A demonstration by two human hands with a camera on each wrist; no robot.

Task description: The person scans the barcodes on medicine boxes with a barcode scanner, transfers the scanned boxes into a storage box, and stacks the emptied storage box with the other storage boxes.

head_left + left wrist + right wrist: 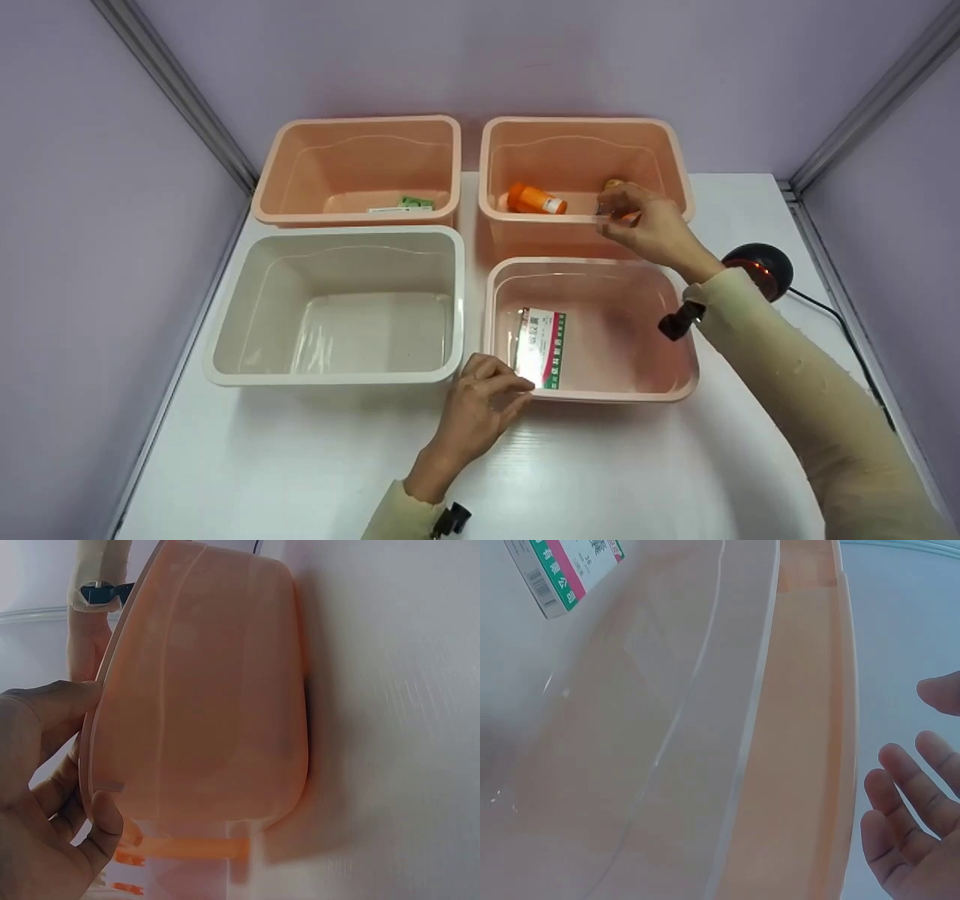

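My left hand point(476, 401) pinches the front rim of the near-right pink bin point(607, 396); in the left wrist view, thumb and fingers lie on either side of the edge. Inside that bin, a white medicine box point(534, 349) with green and pink bands lies at the left. Over the front rim of the back-right orange bin point(517, 232) hangs my right hand point(649, 225). In the right wrist view its fingers point(911, 802) are loosely bent and apart, with nothing seen between them. An orange pill bottle point(536, 199) lies in that bin; a small brownish item point(614, 183) is partly hidden behind the hand.
At back left, another orange bin point(356, 219) contains a green-and-white packet point(415, 202). A white bin point(334, 379) stands in front of it. On the right are a round black device point(769, 262) and its cable point(836, 319). Walls enclose the white table point(300, 465).
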